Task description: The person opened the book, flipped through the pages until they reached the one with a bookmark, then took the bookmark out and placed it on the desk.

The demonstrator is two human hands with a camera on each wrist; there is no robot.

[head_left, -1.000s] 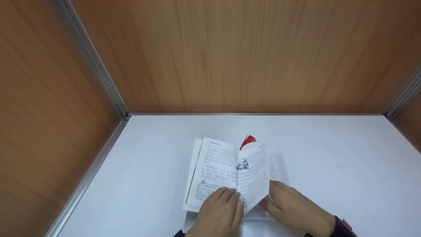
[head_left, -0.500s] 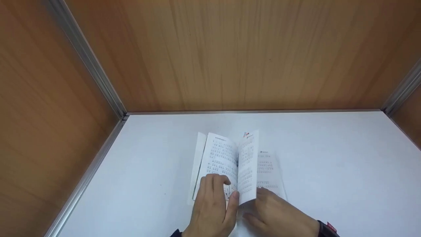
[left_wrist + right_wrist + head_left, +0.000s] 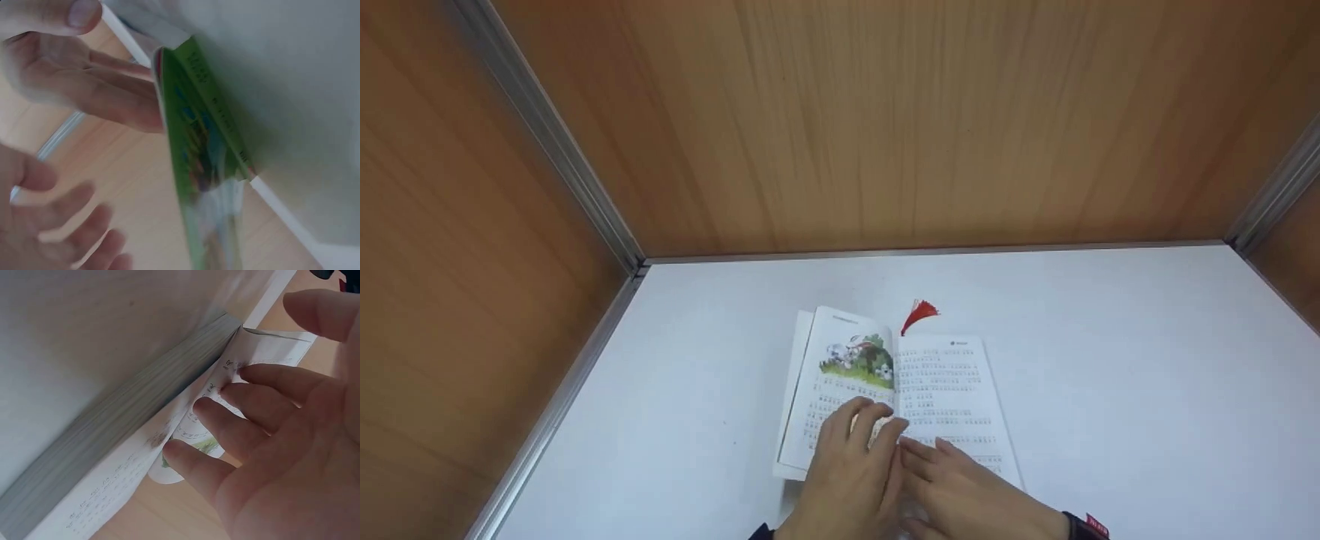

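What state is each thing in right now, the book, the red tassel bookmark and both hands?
book: open, lying flat on the white table, illustrated page on the left, text page on the right.
red tassel bookmark: sticking out past the book's top edge, by the spine.
left hand: fingers straight, resting on the left page.
right hand: fingers relaxed, resting on the right page near the spine.

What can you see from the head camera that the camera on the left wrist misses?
Only the head view shows the open book's pages with a colour picture, the red tassel, the white table and wooden walls. Only the left wrist view shows the book's green cover from below. Both show the left hand and right hand at the book.
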